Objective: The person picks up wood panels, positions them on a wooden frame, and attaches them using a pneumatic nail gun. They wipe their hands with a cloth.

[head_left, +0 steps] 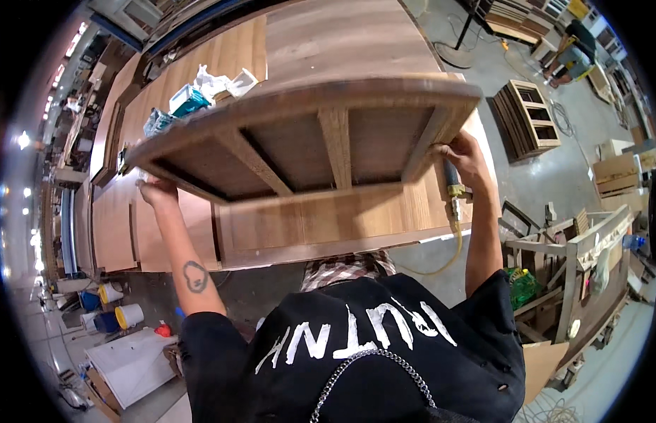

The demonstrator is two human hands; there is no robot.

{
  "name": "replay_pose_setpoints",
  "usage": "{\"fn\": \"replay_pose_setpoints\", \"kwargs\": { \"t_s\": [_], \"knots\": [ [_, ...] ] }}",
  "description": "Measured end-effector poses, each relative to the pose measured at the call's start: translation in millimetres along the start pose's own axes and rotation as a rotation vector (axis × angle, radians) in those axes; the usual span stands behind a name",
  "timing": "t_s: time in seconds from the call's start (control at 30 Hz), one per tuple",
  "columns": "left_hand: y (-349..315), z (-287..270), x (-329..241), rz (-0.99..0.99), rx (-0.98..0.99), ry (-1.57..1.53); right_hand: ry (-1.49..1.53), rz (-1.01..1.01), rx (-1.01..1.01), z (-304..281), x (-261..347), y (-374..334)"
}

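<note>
A dark brown wooden frame panel (335,144), with three recessed fields between its rails, is tilted up over the wood-covered worktable (321,236). My left hand (158,192) is closed around its lower left corner. At the right end, my right hand (467,156) grips the edge, with the thumb on the near side. Just below that hand lies a dark tool with a brass-coloured fitting (455,190), joined to a yellow air hose (457,243). Behind the panel's left part are a teal-and-white box (188,100) and crumpled white paper (211,83), partly hidden by it.
Flat wooden boards (328,42) cover the table. A stack of wooden frames (525,120) stands on the floor at right, with a person (578,53) bending beyond it. A cart with offcuts (571,261) is at near right; buckets (129,316) stand at left.
</note>
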State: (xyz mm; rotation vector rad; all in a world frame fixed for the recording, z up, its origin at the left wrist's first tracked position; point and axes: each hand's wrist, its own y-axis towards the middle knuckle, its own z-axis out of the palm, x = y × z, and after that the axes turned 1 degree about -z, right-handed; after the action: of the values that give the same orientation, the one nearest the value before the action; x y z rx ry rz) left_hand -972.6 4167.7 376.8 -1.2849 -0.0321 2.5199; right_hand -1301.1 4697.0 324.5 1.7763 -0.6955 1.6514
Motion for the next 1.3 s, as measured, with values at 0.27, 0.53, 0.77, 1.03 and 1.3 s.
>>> {"fn": "replay_pose_setpoints", "kwargs": {
  "t_s": [0.27,0.53,0.77,1.03,1.3],
  "knots": [
    [83,-77,90,-0.419,-0.222,0.519,-0.152,0.5,-0.202,19,-59,28],
    [31,-135,147,-0.019,-0.059,1.053,-0.734,0.184,-0.364,49,-124,9],
    [-141,-223,68,-0.229,-0.04,0.675,-0.45,0.208,-0.3,135,-126,-129],
    [-84,-466,-82,0.139,-0.547,0.607,-0.106,0.388,0.32,423,-83,-165],
    [84,-624,-184,0.072,-0.491,0.879,0.04,0.403,0.141,611,-112,-196]
  ]
}}
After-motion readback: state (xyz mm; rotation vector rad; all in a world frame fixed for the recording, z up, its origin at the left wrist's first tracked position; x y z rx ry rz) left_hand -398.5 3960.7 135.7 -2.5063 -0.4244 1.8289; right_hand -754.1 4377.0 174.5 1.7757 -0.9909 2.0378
